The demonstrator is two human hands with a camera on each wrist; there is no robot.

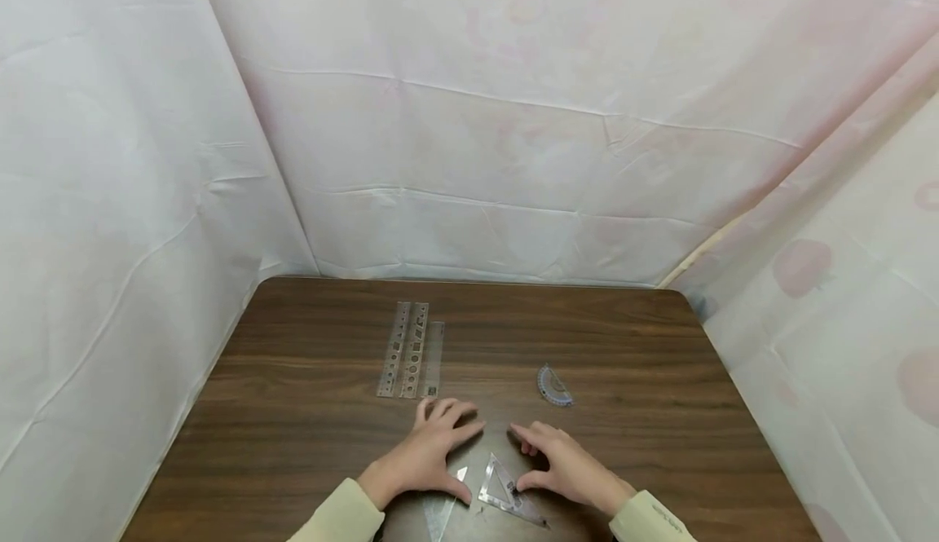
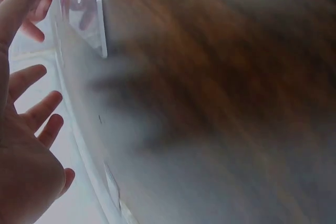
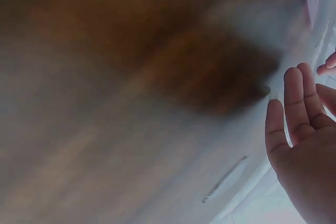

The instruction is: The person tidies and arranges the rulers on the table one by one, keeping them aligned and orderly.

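Clear plastic set squares lie between our two hands at the near table edge. Our right hand [image 1: 568, 469], fingers spread and relaxed, rests its thumb on the larger set square [image 1: 506, 489]; our left hand [image 1: 433, 452], likewise loose and holding nothing, lies flat with its thumb by the smaller set square [image 1: 443, 509]. Three stencil rulers [image 1: 413, 350] and a protractor [image 1: 554, 385] lie farther off on the wooden table [image 1: 660, 346]. We judge sorting under way; next calls for a firm pinch on one thin edge.

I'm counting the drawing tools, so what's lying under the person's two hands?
A clear triangle lies by the right hand, its thumb touching it; a second clear piece shows below the left hand. Anything beneath the palms is hidden.
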